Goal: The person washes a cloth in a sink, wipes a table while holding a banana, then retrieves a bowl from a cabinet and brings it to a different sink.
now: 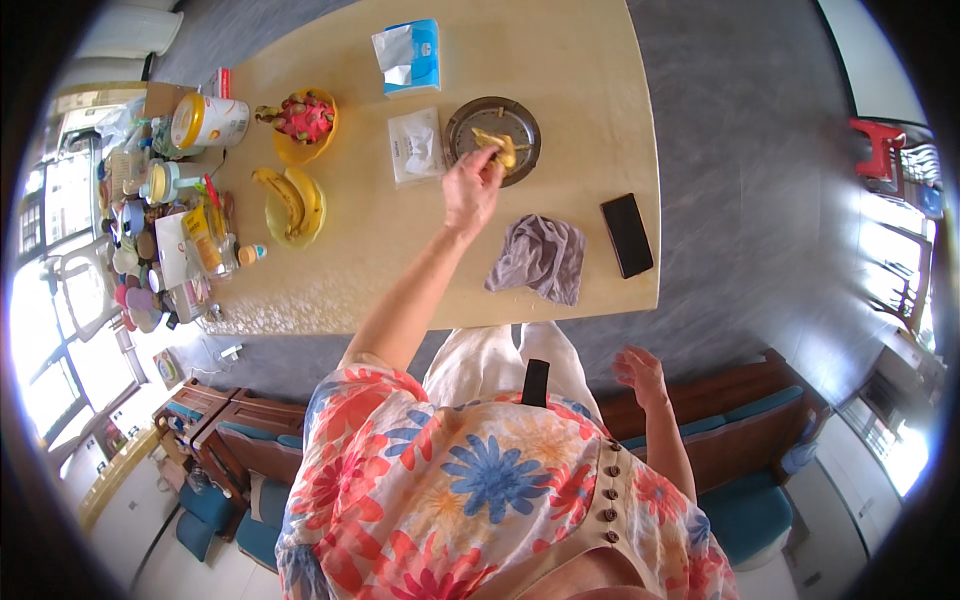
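Observation:
My left hand [472,187] pinches a crumpled yellow-brown banana peel [507,154] over a round dark ashtray [454,139]. Whether the peel touches the dish's bottom cannot be made out. Close to that hand on the left lies a white pack of tissues [405,150]. My right hand [640,375] hangs beside my body, off the table, with slightly spread fingers and nothing in them. The nearest things on the tabletop to it are a rumpled grey cloth [540,259] and a black smartphone [627,235].
Bananas [304,202] rest in a pale bowl [300,238], with dragon fruit [306,120] in a yellow bowl [300,153] behind. A blue tissue box [424,60] stands farther back. Jars and bottles crowd the left end, including a white tub [221,121]. The table [375,277] ends just before my legs.

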A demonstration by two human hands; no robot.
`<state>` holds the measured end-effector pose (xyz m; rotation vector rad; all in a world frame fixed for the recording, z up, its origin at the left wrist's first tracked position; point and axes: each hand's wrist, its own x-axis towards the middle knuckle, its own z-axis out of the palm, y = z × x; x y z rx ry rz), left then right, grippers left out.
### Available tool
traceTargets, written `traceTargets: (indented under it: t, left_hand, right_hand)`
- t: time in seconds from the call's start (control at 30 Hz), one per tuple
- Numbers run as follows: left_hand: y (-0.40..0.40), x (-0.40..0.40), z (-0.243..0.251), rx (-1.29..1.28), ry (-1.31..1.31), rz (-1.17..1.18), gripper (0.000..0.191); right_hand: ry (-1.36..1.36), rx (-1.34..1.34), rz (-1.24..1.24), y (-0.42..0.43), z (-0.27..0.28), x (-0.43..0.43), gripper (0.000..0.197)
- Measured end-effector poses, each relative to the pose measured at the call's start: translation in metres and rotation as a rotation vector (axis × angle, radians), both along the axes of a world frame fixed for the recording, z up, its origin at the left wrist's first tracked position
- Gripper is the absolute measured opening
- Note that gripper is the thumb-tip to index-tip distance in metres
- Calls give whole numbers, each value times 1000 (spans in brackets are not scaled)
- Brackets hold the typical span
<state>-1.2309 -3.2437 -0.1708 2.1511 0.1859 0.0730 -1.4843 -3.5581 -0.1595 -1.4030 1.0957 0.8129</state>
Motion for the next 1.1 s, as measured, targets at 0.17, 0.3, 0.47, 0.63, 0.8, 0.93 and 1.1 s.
traceTargets:
  t: [0.17,0.3,0.47,0.63,0.8,0.93,1.1]
  left_hand:
    - [-36,-47,35,-184,-71,-252,22]
    - [-67,-92,40,-150,-232,-459,24]
    - [-80,-119,50,-171,-260,-786,28]
    - [-68,-93,35,-107,-310,-711,23]
    - [-13,3,-51,318,-67,-483,14]
    - [13,53,-95,641,109,-400,15]
    - [11,69,-95,800,220,-425,13]
  right_hand:
    - [-145,329,-156,47,37,75,35]
    - [-208,621,-336,80,45,118,45]
    - [-311,823,-587,79,27,112,33]
    - [-323,634,-544,68,20,88,23]
    - [-312,528,-528,75,31,77,25]
    - [-282,489,-530,78,33,61,26]
    - [-230,455,-594,76,34,42,26]
